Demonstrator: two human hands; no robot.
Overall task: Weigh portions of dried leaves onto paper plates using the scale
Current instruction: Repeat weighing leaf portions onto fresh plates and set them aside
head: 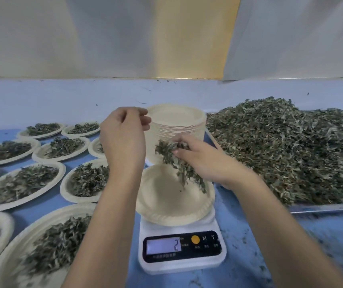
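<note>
The right hand (205, 163) hangs over an otherwise bare paper plate (172, 206) that sits on the white scale (182, 248). Its fingers (180, 151) are closed around a clump of dried leaves (173, 163), and strands trail down towards the plate. The scale's display shows 2. The left hand (125, 138) is raised just beside a stack of unused plates (176, 123) behind the scale. Its fingertips are curled in toward the thumb, and I cannot tell whether they pinch anything. To the right, a big heap of leaves (291, 150) fills a metal tray (322, 209). To the left, many filled plates (21, 183) cover the blue tabletop (322, 246).
</note>
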